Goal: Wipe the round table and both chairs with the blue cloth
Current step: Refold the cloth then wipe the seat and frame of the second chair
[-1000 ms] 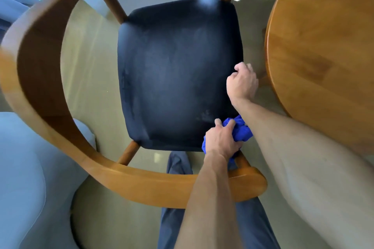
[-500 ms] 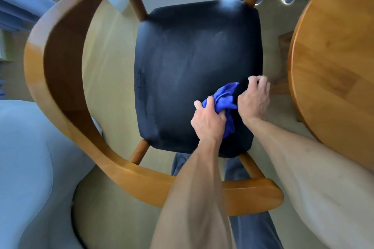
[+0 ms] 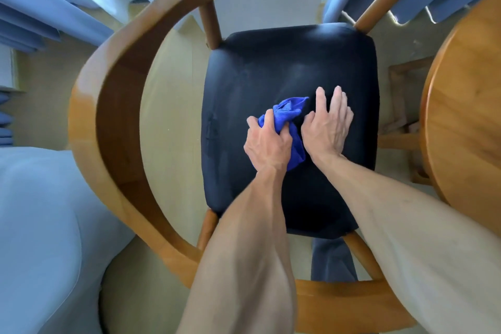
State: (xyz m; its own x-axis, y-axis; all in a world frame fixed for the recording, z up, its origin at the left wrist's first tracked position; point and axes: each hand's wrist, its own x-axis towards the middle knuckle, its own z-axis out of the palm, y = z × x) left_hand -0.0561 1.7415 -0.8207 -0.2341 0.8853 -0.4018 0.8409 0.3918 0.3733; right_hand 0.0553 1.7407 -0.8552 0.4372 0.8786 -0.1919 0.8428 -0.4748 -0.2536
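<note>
while pressed flat, fingers spread, on the black chair seat [image 3: 271, 62] near its right edge, right hand [image 3: 329, 127] grips nothing; left hand [image 3: 267, 144] clenched around bunched blue cloth [image 3: 287, 116] mid-seat, apparently touching the right thumb; round table [image 3: 466, 116] just beside, right.

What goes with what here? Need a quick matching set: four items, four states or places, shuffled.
Items:
1. blue cloth
2. right hand
3. round table
4. seat cushion

States or places:
A. black, being wiped
B. flat, fingers spread on the seat
C. bunched in the left hand
D. at the frame's right edge

Pairs: 1-C, 2-B, 3-D, 4-A
</note>
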